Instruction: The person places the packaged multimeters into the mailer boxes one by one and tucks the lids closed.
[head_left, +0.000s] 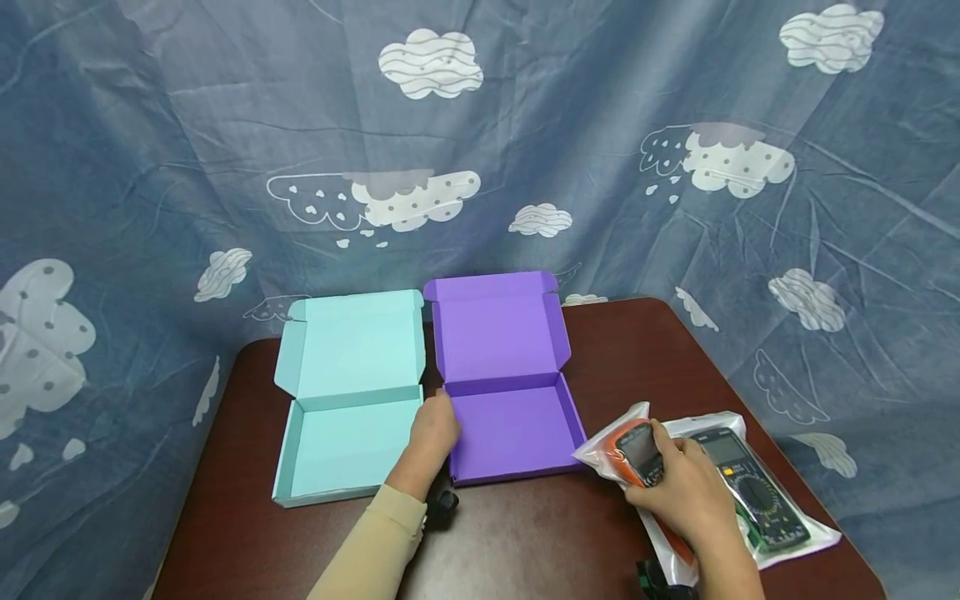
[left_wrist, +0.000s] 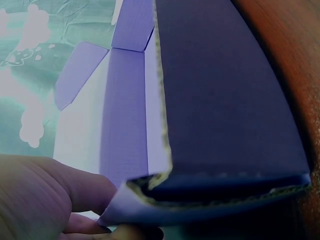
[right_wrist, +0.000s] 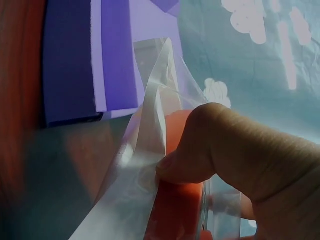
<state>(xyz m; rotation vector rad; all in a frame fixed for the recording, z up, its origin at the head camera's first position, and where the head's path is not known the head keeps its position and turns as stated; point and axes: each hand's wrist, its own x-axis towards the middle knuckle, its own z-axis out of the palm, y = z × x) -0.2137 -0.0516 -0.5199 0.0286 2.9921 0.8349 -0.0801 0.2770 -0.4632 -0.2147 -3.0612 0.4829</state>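
Note:
An open purple box (head_left: pixel 506 429) stands on the table with its lid tipped back. At its left wall, my left hand (head_left: pixel 435 425) holds the edge between thumb and fingers; in the left wrist view, the thumb (left_wrist: pixel 85 190) lies against the cardboard near a corner. My right hand (head_left: pixel 693 492) grips an orange multimeter (head_left: pixel 632 454) in a clear plastic bag, just right of the purple box. In the right wrist view, the thumb (right_wrist: pixel 187 160) presses on the bag over the orange casing. Beside that hand lies a bagged black multimeter (head_left: pixel 753 492).
A mint-green box (head_left: pixel 348 450), also with its lid up, stands left of the purple one. Both rest on a dark brown table (head_left: pixel 525 533). A blue cloth with cloud prints (head_left: pixel 585 100) hangs behind and around the table.

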